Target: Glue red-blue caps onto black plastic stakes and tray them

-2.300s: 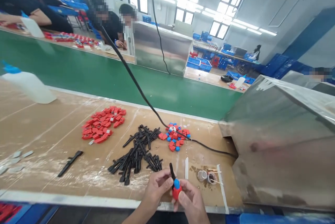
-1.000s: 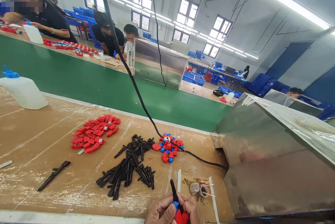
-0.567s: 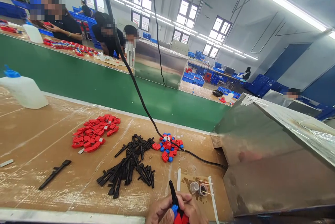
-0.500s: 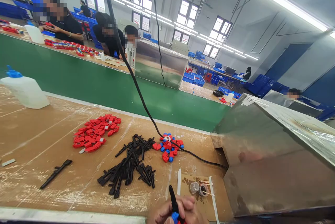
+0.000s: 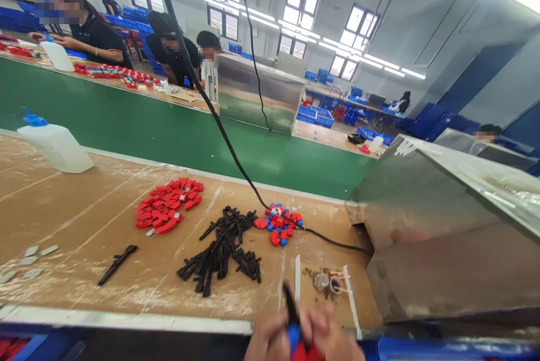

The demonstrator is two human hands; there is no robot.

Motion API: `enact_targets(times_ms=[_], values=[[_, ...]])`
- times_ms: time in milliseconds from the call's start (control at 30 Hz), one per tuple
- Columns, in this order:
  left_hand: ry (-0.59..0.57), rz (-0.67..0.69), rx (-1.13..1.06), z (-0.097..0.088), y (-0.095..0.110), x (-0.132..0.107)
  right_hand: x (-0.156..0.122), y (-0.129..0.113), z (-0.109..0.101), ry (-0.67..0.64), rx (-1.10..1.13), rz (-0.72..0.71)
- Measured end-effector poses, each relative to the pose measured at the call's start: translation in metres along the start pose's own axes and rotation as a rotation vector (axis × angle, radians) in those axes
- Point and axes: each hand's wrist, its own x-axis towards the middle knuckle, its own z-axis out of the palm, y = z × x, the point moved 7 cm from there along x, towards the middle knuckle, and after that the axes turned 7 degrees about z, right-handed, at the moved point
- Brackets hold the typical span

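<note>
Both the left hand and right hand clench a red-blue clip, black strip rising above the grip: apparently mid-fitting, needing a straight push.

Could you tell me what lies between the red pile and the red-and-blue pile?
A heap of black strips lies between the red pile and the red-and-blue pile, in the head view.
</note>
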Motion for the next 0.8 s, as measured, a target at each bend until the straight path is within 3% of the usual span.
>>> enact_targets(times_ms=[133, 200, 533, 800], values=[[0.052, 0.056, -0.148, -0.008, 0.01, 0.022, -0.03, -0.051, -0.007, 0.071, -0.175, -0.322], [0.036, 0.058, -0.216, -0.007, 0.011, 0.025, -0.033, -0.063, -0.005, 0.093, -0.276, -0.448], [-0.019, 0.076, -0.329, 0.001, 0.015, 0.024, -0.031, -0.056, 0.0, 0.083, -0.324, -0.452], [0.072, -0.014, -0.323, -0.001, -0.006, 0.02, -0.035, -0.051, -0.009, 0.092, -0.365, -0.411]])
